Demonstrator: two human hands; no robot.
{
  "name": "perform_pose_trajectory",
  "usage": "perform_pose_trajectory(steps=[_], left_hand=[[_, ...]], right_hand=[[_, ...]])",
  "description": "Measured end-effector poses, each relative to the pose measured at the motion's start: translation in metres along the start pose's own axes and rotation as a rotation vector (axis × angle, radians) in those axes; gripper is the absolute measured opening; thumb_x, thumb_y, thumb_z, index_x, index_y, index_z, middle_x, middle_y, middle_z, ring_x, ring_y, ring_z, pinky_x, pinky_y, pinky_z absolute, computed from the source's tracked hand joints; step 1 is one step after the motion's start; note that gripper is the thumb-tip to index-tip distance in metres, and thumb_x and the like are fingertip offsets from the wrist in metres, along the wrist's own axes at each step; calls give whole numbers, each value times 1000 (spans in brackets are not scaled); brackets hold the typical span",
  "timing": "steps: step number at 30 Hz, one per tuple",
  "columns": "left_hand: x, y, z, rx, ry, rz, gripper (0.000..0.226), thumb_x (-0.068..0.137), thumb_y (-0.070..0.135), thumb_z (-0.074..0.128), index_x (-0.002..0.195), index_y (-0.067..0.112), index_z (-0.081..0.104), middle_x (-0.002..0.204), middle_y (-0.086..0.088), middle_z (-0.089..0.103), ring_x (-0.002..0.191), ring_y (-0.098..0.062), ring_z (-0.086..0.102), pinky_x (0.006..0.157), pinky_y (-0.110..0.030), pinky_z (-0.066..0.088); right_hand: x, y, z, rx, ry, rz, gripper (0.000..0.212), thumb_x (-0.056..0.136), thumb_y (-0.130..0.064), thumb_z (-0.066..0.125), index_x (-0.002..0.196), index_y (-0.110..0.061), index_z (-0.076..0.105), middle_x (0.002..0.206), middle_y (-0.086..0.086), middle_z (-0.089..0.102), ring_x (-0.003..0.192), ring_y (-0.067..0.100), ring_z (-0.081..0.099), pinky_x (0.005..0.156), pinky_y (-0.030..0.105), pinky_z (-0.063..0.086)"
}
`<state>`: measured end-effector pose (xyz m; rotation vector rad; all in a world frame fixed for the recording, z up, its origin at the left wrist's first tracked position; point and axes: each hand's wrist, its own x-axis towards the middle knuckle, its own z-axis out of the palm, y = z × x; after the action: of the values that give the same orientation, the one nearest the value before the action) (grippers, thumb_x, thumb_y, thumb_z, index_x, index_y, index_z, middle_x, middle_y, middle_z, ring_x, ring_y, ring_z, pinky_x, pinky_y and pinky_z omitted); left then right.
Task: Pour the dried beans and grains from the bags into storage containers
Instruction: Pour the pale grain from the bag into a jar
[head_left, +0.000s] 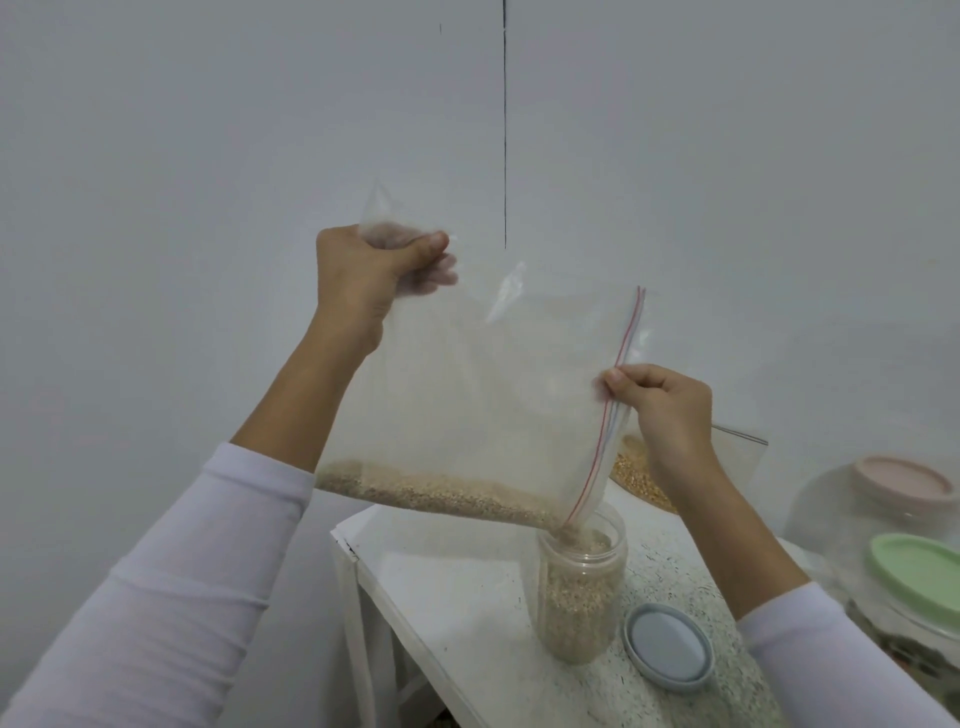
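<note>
A clear zip-top bag (483, 395) hangs in the air above the corner of a white speckled table (467, 597), held up by both hands. It is thin, see-through plastic with a red-and-blue seal strip along its mouth, and a band of pale tan grain (431, 493) lies along its lower edge. The left hand (374, 275) grips the bunched closed end up high, fingers curled tight round the plastic. The right hand (665, 410) pinches the seal strip between thumb and fingers, lower down and to the right.

The bag is turned on its side and tilted: its long axis slopes from the raised left corner down to the right, and the mouth's lowest corner points into an open clear plastic jar (582, 587) standing upright on the table. Grain slides down that lower edge and falls into the jar, which is already filled most of the way with the same grain.

A pale blue lid (670, 647) lies flat on the table just beside the jar. Behind the right hand, a second bag (639, 473) with yellowish kernels is mostly hidden by the wrist. At the right edge stand clear containers, one with a pink lid (904, 483) and one with a green lid (919, 566), blurred and cut off by the frame; their contents are hard to make out. The left fingertips are smeared behind the plastic.
</note>
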<state>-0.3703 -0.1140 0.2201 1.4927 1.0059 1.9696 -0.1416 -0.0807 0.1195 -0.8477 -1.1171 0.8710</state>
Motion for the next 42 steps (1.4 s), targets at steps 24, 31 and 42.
perform_pose_trajectory(steps=[24, 31, 42], left_hand=[[5, -4, 12, -2, -21, -5, 11, 78, 7, 75, 79, -1, 68, 61, -5, 70, 57, -18, 70, 55, -23, 54], [5, -5, 17, -7, -28, -6, 9, 78, 6, 75, 77, 1, 68, 60, -5, 70, 56, -19, 69, 55, -23, 54], [7, -6, 19, -7, -33, -6, 8, 77, 6, 76, 75, 3, 68, 60, -5, 70, 56, -19, 69, 56, -24, 55]], right_hand=[[7, -2, -12, -24, 37, -23, 15, 83, -4, 67, 70, -12, 71, 58, -8, 68, 65, -3, 64, 63, -2, 40], [8, 0, -14, -28, 58, -4, 15, 84, -5, 67, 72, -13, 70, 59, -8, 68, 65, -5, 63, 66, 2, 41], [8, 4, -15, -23, 71, -13, 12, 83, -5, 68, 73, -11, 71, 60, -6, 69, 67, 1, 65, 77, 12, 45]])
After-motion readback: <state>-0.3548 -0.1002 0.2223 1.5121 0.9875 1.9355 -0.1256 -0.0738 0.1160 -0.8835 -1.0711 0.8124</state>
